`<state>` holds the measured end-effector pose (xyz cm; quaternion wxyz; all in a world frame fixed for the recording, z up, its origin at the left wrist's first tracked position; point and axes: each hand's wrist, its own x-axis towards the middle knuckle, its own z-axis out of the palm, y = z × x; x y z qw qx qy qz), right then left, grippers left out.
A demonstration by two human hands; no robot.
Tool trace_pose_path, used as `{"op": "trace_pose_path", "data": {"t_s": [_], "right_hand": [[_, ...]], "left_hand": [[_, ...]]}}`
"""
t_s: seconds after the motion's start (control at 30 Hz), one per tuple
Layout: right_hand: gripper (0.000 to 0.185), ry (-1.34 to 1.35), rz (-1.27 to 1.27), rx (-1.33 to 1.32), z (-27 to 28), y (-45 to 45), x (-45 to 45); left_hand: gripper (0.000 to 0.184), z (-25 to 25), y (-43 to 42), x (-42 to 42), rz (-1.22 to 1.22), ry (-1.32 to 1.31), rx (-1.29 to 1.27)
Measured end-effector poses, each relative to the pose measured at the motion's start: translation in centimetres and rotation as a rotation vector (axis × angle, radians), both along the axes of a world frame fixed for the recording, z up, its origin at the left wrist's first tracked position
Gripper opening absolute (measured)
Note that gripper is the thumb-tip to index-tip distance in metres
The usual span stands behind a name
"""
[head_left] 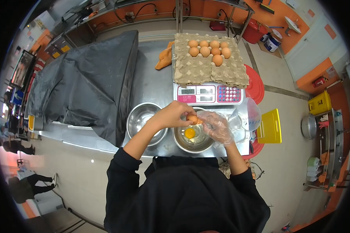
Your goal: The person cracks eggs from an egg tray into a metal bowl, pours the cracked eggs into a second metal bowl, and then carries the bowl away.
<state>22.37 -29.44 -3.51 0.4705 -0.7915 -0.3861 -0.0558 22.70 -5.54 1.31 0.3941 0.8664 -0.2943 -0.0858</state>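
Pinched between the fingertips of both hands is a cracked egg (191,119). The left grip (186,118), bare, is closed on its left side; the right grip (204,122), in a clear plastic glove, is closed on its right side. Just below the two grips sits a steel bowl (179,141), with a whole yellow yolk (189,133) and clear egg white in it. A second steel bowl (135,120) stands to the left of the left grip, partly beneath that forearm.

Ahead of the grips is a white and pink scale (186,99) with a keypad on its right side. Beyond its panel lies a stack of cardboard egg trays (190,72), the top one holding nine brown eggs (205,51) toward its far side. An orange cloth (164,59) lies on the metal tabletop (151,56), against the left side of the trays. Well to the left of the left grip, a black cover (81,85) drapes over something large. To the right of the right grip are a clear plastic jug (252,114) and, past it, a yellow container (275,126).
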Motion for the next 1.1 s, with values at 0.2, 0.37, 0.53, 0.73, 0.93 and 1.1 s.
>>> {"op": "trace_pose_path", "data": {"t_s": [0.2,0.37,0.53,0.73,0.93,1.1], "right_hand": [[0.043,-0.14,-0.081,0.058,2.5,-0.3,-0.6],[0.044,-0.258,-0.147,0.062,4.8,-0.6,-0.8],[0.046,-0.361,-0.193,0.073,6.6,-0.6,-1.0],[0.042,-0.092,-0.159,0.078,0.9,-0.4,-2.6],[0.025,0.193,-0.178,0.047,0.0,0.0,-2.8],[0.027,0.387,-0.29,-0.013,2.8,1.6,-2.0]], "left_hand": [[0.031,3.9,-0.8,-0.3,-0.042,-0.124,0.066],[0.031,6.6,-1.5,-0.7,-0.051,-0.217,0.092],[0.031,9.2,-1.9,-1.3,-0.031,-0.283,0.111],[0.031,1.4,-1.6,-2.1,0.009,-0.145,-0.008],[0.032,-4.8,-2.1,-4.0,0.244,0.334,-0.312],[0.031,-7.0,-2.0,-4.5,0.355,0.557,-0.775]]}}
